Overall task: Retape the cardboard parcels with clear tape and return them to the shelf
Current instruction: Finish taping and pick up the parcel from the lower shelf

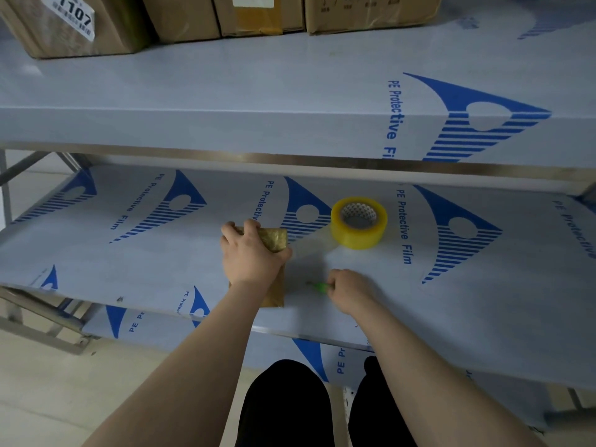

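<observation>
A small brown cardboard parcel [274, 240] lies on the lower shelf [451, 301]. My left hand [248, 253] lies on top of it, fingers curled over its far edge. A strip of clear tape [309, 245] runs from the parcel's right side to the yellowish tape roll [358, 222], which stands a little behind and to the right. My right hand [350, 293] rests on the shelf to the right of the parcel, its fingers curled round a small green tool [317, 287] whose tip points left. What the tool is cannot be told.
Several larger cardboard boxes [80, 24] stand at the back of the upper shelf [258, 91], one with a label reading 1107. Both shelves are covered in blue-printed protective film. My legs [287, 404] are below the shelf's front edge.
</observation>
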